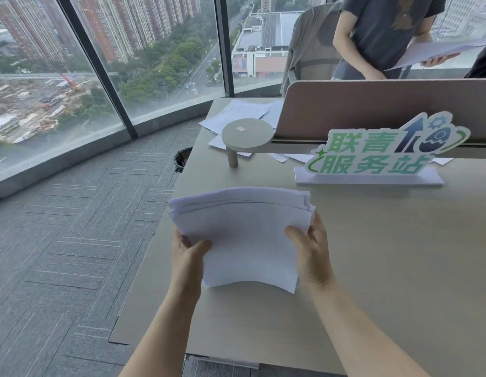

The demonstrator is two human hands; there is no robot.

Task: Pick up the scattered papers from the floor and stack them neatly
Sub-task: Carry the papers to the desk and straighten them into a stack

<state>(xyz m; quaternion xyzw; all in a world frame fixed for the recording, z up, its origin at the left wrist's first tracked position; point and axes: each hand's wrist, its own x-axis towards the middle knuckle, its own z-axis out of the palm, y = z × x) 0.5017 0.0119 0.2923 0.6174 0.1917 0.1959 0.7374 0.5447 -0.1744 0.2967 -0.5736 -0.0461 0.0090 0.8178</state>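
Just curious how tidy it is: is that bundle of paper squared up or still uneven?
Still uneven. The paper stack, held by the left hand and right hand, shows staggered far edges.

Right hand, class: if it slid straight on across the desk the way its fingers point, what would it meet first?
Apart from the paper stack the right hand grips, probably the green-lettered sign; depth is unclear, so its line might pass left, toward the round stand.

The fingers of the left hand and the right hand are hidden behind the stack of papers. The trash bin is mostly hidden by the desk. The top edge cuts off the other person, whose papers run off the right edge.
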